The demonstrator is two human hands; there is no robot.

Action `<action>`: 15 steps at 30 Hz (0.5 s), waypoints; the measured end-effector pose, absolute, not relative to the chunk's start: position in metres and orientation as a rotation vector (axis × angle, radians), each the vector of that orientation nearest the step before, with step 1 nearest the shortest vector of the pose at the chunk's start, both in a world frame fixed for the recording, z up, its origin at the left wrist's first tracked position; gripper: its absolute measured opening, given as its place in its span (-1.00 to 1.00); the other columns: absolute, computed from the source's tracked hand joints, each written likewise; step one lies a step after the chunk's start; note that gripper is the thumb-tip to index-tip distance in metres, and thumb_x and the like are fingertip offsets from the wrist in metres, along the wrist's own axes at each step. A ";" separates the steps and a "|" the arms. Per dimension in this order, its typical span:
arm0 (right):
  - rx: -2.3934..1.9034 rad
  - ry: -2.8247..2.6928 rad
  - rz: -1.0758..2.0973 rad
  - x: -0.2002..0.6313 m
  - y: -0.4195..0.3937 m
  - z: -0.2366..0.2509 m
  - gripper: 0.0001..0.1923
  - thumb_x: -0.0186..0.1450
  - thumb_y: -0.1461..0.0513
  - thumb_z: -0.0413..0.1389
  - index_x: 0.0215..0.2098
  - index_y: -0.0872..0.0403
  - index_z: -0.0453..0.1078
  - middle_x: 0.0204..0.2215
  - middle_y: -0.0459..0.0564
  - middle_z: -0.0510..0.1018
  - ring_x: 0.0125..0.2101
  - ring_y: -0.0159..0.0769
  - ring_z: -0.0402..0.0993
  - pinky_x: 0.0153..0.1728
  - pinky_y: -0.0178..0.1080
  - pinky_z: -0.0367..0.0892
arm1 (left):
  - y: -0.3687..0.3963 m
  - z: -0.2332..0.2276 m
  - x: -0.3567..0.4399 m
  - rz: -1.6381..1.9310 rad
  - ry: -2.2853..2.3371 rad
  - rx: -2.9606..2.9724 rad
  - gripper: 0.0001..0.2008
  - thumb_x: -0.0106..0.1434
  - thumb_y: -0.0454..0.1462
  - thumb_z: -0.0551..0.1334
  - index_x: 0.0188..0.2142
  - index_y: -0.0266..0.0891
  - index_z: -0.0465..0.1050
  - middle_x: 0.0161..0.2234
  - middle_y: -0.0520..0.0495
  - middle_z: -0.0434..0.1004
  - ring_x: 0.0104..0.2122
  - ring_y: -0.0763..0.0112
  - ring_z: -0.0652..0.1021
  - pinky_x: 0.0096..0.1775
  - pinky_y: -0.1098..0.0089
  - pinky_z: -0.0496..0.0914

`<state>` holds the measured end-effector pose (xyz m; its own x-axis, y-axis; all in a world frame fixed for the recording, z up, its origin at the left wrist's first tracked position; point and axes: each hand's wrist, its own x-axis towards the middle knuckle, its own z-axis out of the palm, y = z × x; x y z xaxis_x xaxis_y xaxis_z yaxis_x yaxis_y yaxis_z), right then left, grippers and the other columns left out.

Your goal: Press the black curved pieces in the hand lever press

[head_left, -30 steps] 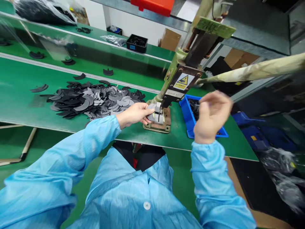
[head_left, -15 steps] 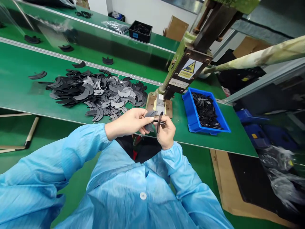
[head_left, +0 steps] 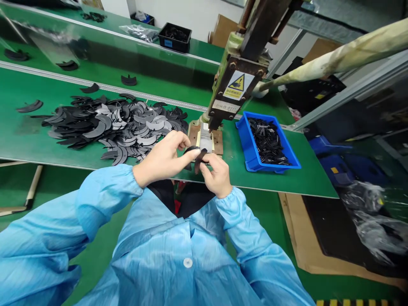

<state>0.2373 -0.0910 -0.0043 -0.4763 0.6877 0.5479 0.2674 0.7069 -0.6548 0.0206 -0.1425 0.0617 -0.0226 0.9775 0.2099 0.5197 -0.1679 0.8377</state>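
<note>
Left hand (head_left: 163, 159) and right hand (head_left: 217, 176) meet at the near edge of the green bench (head_left: 38, 140), just in front of the press base. Both pinch the same small stack of dark crescent-shaped pieces (head_left: 195, 154): left thumb and fingers closed on it from the left, right fingers closed on it from below and the right. Stack held clear of the bench surface, tilted on edge; how many pieces are in it cannot be told. Both forearms in light blue smock sleeves (head_left: 105, 199). Directly beyond the hands, a brown base plate (head_left: 218, 142) with a pale metal fixture (head_left: 205, 140) on it, under the head of a green hand press (head_left: 234, 83) bearing a yellow warning label. A long pale lever (head_left: 334, 61) runs from the press out to the right. Left of the base plate, a broad loose heap of black and grey crescent pieces (head_left: 111, 125) spread on the bench, with a few strays lying apart toward the far left. Right of the press, touching nothing else, a blue tray (head_left: 251, 153) holding small black parts. Behind the bench, a second green level with scattered crescents, a black bin (head_left: 174, 36) and a clear bag. Cardboard on the floor at right.
</note>
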 end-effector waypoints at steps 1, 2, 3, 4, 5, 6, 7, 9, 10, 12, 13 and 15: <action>-0.725 -2.075 0.599 0.237 -0.091 -0.005 -0.82 0.49 0.09 0.13 -0.19 -0.01 0.48 -0.28 0.01 0.63 -0.22 -0.22 0.54 -0.11 -0.11 0.44 | -0.144 0.062 0.023 1.133 1.575 1.879 -0.72 0.34 -0.04 0.43 -0.24 -0.17 0.49 -0.24 -0.08 0.54 -0.19 0.26 0.55 -0.12 0.27 0.48; -0.722 -2.087 0.575 0.237 -0.091 -0.006 -0.82 0.50 0.10 0.12 -0.20 0.00 0.47 -0.29 0.01 0.62 -0.23 -0.23 0.53 -0.12 -0.12 0.43 | -0.145 0.061 0.024 1.118 1.553 1.999 -0.73 0.35 -0.05 0.41 -0.29 -0.17 0.49 -0.26 -0.07 0.51 -0.18 0.26 0.52 -0.10 0.25 0.45; -0.717 -2.097 0.552 0.236 -0.092 -0.007 -0.82 0.50 0.11 0.11 -0.20 0.00 0.46 -0.30 0.01 0.61 -0.24 -0.24 0.52 -0.13 -0.12 0.42 | -0.144 0.060 0.026 1.087 1.517 2.066 -0.73 0.37 -0.06 0.38 -0.34 -0.17 0.47 -0.30 -0.05 0.47 -0.20 0.26 0.50 -0.10 0.25 0.42; -0.708 -2.106 0.530 0.236 -0.092 -0.007 -0.82 0.51 0.12 0.10 -0.20 0.01 0.46 -0.30 0.01 0.60 -0.24 -0.24 0.51 -0.14 -0.12 0.42 | -0.142 0.059 0.027 1.056 1.488 2.080 -0.71 0.39 -0.07 0.35 -0.38 -0.18 0.45 -0.33 -0.04 0.44 -0.24 0.28 0.48 -0.13 0.26 0.39; -0.696 -2.115 0.512 0.237 -0.092 -0.008 -0.83 0.51 0.13 0.10 -0.19 0.01 0.46 -0.30 0.01 0.60 -0.24 -0.24 0.51 -0.14 -0.13 0.42 | -0.140 0.057 0.027 1.028 1.474 2.048 -0.68 0.40 -0.08 0.33 -0.42 -0.18 0.42 -0.36 -0.02 0.41 -0.28 0.31 0.46 -0.18 0.28 0.37; -0.680 -2.125 0.499 0.237 -0.091 -0.009 -0.85 0.51 0.14 0.10 -0.18 0.01 0.46 -0.29 0.02 0.61 -0.23 -0.24 0.52 -0.13 -0.13 0.43 | -0.137 0.055 0.027 1.000 1.471 1.984 -0.65 0.40 -0.07 0.32 -0.45 -0.18 0.39 -0.38 -0.01 0.39 -0.33 0.34 0.44 -0.24 0.31 0.34; -0.663 -2.136 0.489 0.238 -0.091 -0.009 -0.87 0.50 0.16 0.11 -0.17 0.01 0.47 -0.28 0.02 0.62 -0.23 -0.25 0.53 -0.13 -0.13 0.44 | -0.134 0.052 0.026 0.969 1.468 1.907 -0.62 0.40 -0.05 0.32 -0.47 -0.19 0.36 -0.41 0.01 0.38 -0.37 0.37 0.42 -0.29 0.33 0.31; -0.632 -2.157 0.478 0.240 -0.091 -0.011 -0.89 0.49 0.17 0.14 -0.16 0.01 0.48 -0.28 0.01 0.63 -0.23 -0.25 0.54 -0.13 -0.13 0.45 | -0.129 0.048 0.023 0.908 1.434 1.756 -0.56 0.37 -0.01 0.33 -0.50 -0.19 0.31 -0.46 0.04 0.34 -0.43 0.42 0.38 -0.36 0.36 0.25; -0.622 -2.165 0.476 0.241 -0.091 -0.012 -0.90 0.48 0.18 0.15 -0.16 0.01 0.48 -0.28 0.01 0.63 -0.24 -0.26 0.55 -0.14 -0.14 0.46 | -0.127 0.046 0.022 0.883 1.400 1.692 -0.54 0.37 0.01 0.34 -0.51 -0.19 0.30 -0.47 0.06 0.32 -0.45 0.44 0.37 -0.38 0.37 0.24; -0.612 -2.166 0.475 0.244 -0.092 -0.013 -0.91 0.48 0.18 0.16 -0.16 0.01 0.49 -0.29 0.00 0.64 -0.26 -0.27 0.56 -0.16 -0.15 0.47 | -0.125 0.043 0.019 0.855 1.335 1.594 -0.52 0.35 0.04 0.36 -0.50 -0.20 0.30 -0.48 0.07 0.34 -0.46 0.46 0.38 -0.37 0.39 0.25; -0.612 -2.157 0.475 0.245 -0.093 -0.014 -0.92 0.47 0.19 0.16 -0.15 0.00 0.49 -0.28 0.00 0.65 -0.25 -0.28 0.56 -0.15 -0.15 0.48 | -0.124 0.042 0.018 0.865 1.323 1.551 -0.53 0.32 0.05 0.39 -0.48 -0.20 0.32 -0.47 0.07 0.36 -0.45 0.47 0.39 -0.36 0.40 0.27; -0.622 -2.122 0.476 0.248 -0.094 -0.014 -0.92 0.47 0.20 0.16 -0.12 0.00 0.50 -0.26 0.01 0.67 -0.23 -0.28 0.59 -0.13 -0.16 0.50 | -0.125 0.042 0.017 0.924 1.334 1.450 -0.56 0.25 0.05 0.48 -0.39 -0.20 0.39 -0.44 0.07 0.43 -0.43 0.47 0.44 -0.35 0.41 0.32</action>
